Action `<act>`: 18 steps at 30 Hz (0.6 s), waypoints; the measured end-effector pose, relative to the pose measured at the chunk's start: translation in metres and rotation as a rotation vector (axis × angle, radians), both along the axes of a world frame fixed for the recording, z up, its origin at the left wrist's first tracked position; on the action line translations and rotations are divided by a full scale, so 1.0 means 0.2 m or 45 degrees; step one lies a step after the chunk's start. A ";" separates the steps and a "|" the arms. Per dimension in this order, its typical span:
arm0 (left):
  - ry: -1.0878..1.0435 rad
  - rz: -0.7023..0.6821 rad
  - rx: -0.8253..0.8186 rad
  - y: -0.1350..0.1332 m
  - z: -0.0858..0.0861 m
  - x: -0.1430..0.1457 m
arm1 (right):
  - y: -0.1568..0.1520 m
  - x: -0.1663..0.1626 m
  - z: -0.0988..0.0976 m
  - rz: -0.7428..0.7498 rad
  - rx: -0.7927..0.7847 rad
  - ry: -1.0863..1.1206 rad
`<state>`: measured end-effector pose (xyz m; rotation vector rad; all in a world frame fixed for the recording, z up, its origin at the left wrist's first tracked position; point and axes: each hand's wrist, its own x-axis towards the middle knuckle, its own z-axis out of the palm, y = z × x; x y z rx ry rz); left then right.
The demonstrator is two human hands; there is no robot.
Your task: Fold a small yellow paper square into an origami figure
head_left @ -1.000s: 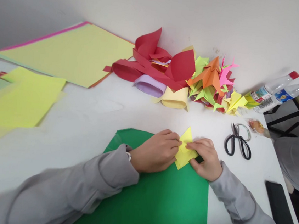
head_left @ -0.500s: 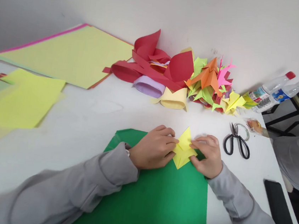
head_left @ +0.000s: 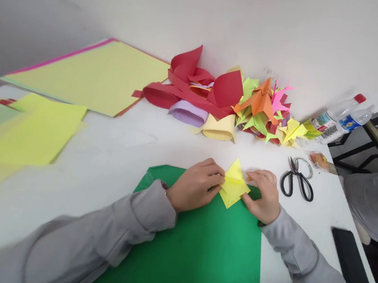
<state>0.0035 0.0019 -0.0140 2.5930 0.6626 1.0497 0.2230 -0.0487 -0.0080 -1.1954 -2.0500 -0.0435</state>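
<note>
A small folded yellow paper (head_left: 233,189), kite-shaped with a crease across its middle, rests over the far part of a green sheet (head_left: 197,255). My left hand (head_left: 198,185) is closed on its left edge, thumb and fingertips pinching it. At the right corner, the thumb of my right hand (head_left: 266,195) touches the paper. The index finger of that hand is raised just off the paper, with a gap between it and the thumb. Its other fingers curl behind and are partly hidden.
Black-handled scissors (head_left: 297,179) lie right of my hands, beside a tape roll (head_left: 304,166). A black phone (head_left: 354,267) is near the right edge. Behind stand folded paper shapes (head_left: 262,102), red paper bands (head_left: 194,90) and bottles (head_left: 342,115). Yellow sheets (head_left: 38,130) lie left.
The right index finger has come away from the paper, opening a gap to the thumb. The paper's top now shows a crease line across it. The view has shifted slightly.
</note>
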 end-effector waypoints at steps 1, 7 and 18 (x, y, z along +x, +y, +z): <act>0.008 -0.017 0.017 0.00 0.00 0.00 | 0.00 0.00 0.00 0.016 0.014 -0.011; 0.046 -0.088 0.019 0.00 0.00 0.01 | 0.00 -0.01 -0.02 0.099 -0.048 -0.042; -0.055 0.124 -0.418 0.03 -0.02 0.02 | -0.01 -0.03 0.00 -0.201 0.014 0.035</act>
